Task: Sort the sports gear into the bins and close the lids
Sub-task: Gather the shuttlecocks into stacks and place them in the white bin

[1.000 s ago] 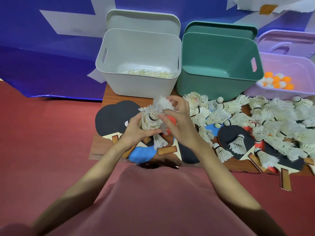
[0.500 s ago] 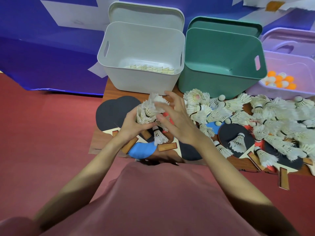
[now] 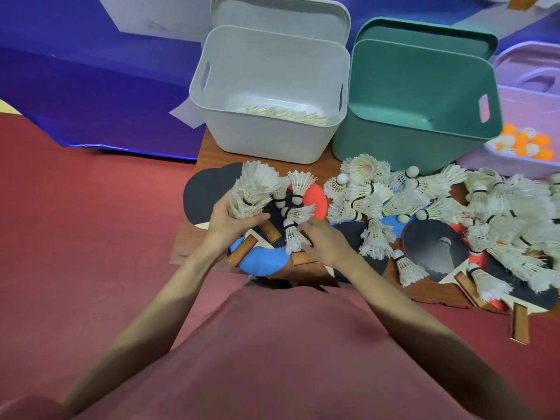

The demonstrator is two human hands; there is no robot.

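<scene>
While most of the gear lies unsorted on the surface [image 3: 315,169], the sorting appears to be at an early stage. The white bin [image 3: 269,95] holds only a thin layer of shuttlecocks on its floor, the green bin [image 3: 418,98] looks empty as far as its visible floor shows, and the purple bin [image 3: 533,116] at the right edge holds a cluster of orange and white balls [image 3: 525,144]. All three lids stand propped behind their bins, so none is closed: white lid [image 3: 278,13], green lid [image 3: 424,34], purple lid [image 3: 533,68]. The left hand [image 3: 230,225] grips a bunch of shuttlecocks [image 3: 251,192] stacked together, held just above the paddles near the front of the white bin. The right hand [image 3: 325,242] has its fingers curled onto a single shuttlecock [image 3: 292,236] lying on the paddles, apparently pinching it to add to the bunch. Left to do, by this judgement: a large heap of loose shuttlecocks [image 3: 454,207] spread across the right half of the surface, every paddle [image 3: 433,250], and the closing of the lids. Paddles lie beneath the shuttlecocks and overlap one another, so the feathered pile must likely be cleared before they can be lifted freely. Red floor [image 3: 75,237] surrounds the surface, with a blue backdrop [image 3: 91,86] behind.
</scene>
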